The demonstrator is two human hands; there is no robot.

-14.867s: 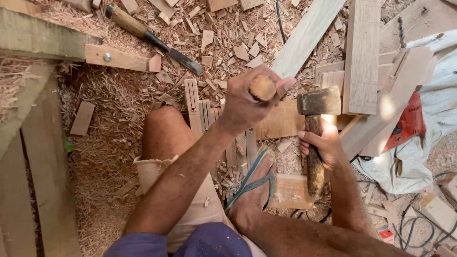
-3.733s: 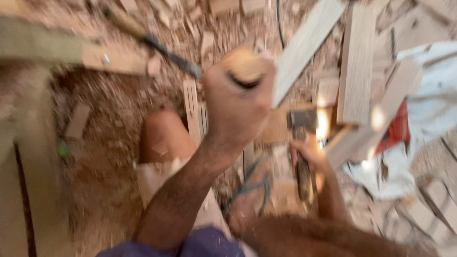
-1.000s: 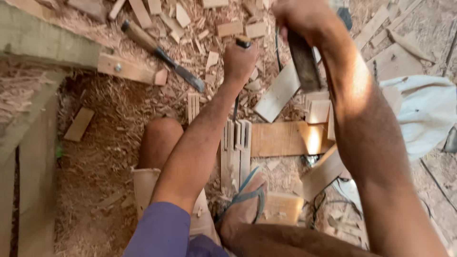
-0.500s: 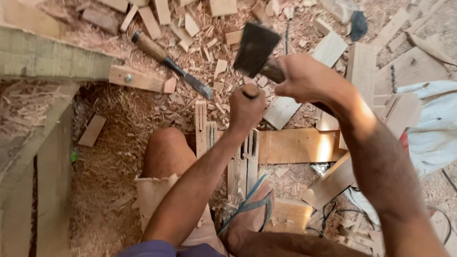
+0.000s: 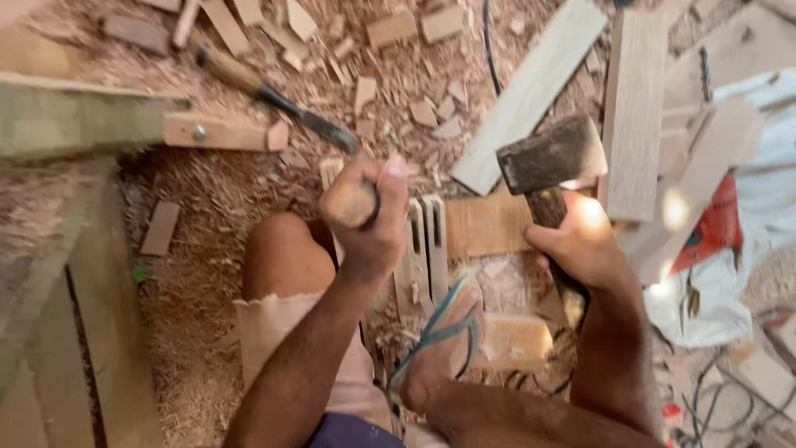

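Head view: left fingers (image 5: 377, 217) wrapped tight around chisel handle (image 5: 348, 203); right fingers (image 5: 554, 241) clench the hammer (image 5: 551, 158).

Half a second on, the right hand (image 5: 580, 245) has brought the hatchet (image 5: 551, 158) down from its raised position above the chisel's wooden handle (image 5: 348, 203); the dark head now sits lower and well off to the right, over the plank (image 5: 485, 226), apart from the handle's butt end. The left hand (image 5: 369, 220), wrapped around that handle, now shows nearer the middle of the head view than a second ago, when it reached farther out over the shavings. The right forearm, earlier crossing the frame high, now lies low at right.
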